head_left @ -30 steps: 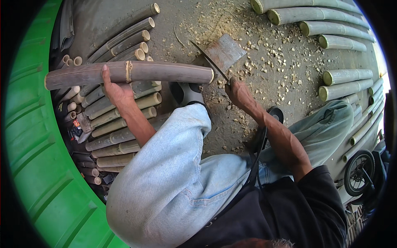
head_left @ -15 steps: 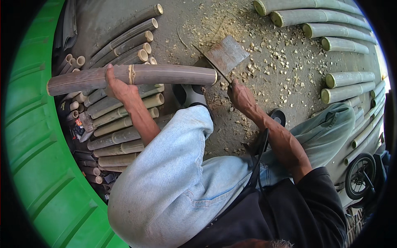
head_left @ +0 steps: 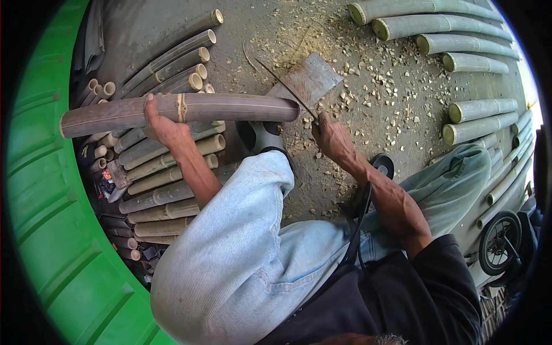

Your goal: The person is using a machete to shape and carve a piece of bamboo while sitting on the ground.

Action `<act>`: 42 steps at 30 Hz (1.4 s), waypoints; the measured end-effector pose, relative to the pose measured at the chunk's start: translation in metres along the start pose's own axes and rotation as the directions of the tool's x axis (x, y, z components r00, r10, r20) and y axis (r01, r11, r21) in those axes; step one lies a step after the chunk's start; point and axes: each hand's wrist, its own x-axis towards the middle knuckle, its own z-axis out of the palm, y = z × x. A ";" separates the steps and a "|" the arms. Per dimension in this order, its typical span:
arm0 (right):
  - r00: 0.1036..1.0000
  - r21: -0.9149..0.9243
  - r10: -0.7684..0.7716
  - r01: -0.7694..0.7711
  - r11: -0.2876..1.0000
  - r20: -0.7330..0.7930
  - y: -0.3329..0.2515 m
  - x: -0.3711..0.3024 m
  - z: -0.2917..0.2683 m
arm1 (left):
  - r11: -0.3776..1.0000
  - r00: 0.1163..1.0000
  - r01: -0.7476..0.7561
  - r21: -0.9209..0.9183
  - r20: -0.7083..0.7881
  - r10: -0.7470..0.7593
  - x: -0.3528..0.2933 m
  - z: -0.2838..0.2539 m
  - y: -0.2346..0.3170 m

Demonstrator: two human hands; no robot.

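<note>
My left hand (head_left: pixel 167 127) is wrapped round a brown bamboo length (head_left: pixel 236 107), left of its pale node ring. The bamboo lies nearly level across my view, above my shod foot (head_left: pixel 259 137). Its right end shows a dark hollow. Just beyond that end, my right hand (head_left: pixel 333 138) grips a long knife (head_left: pixel 282 83), its handle mostly hidden in my fingers. The blade, seen nearly edge-on, points up and left, over a flat grey-brown board (head_left: pixel 313 77) on the ground. In this view the blade passes close to the bamboo's end; I cannot tell whether they touch.
Pale wood chips (head_left: pixel 397 86) litter the ground around the board. Cut bamboo lengths (head_left: pixel 172 178) are stacked at my left beside a green ribbed panel (head_left: pixel 46 213). More bamboo (head_left: pixel 483 108) lies at the right, near a small spoked wheel (head_left: pixel 500 242).
The bamboo has shifted slightly left and turned a little, so its right end shows a dark hollow instead of a pale rim. The knife tip has moved slightly left.
</note>
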 end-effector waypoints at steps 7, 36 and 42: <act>0.973 0.108 -0.188 0.203 0.973 -0.136 -0.004 0.003 0.001 | 0.998 0.999 0.018 0.059 -0.039 -0.016 -0.002 -0.001 -0.001; 0.895 0.149 -0.273 0.342 0.928 -0.353 -0.006 0.005 0.001 | 0.992 0.994 -0.046 0.118 -0.092 0.057 0.001 0.008 -0.001; 1.000 0.004 0.011 -0.011 1.000 -0.016 0.002 0.006 0.011 | 0.991 0.995 -0.089 0.101 -0.040 0.094 -0.005 0.013 0.001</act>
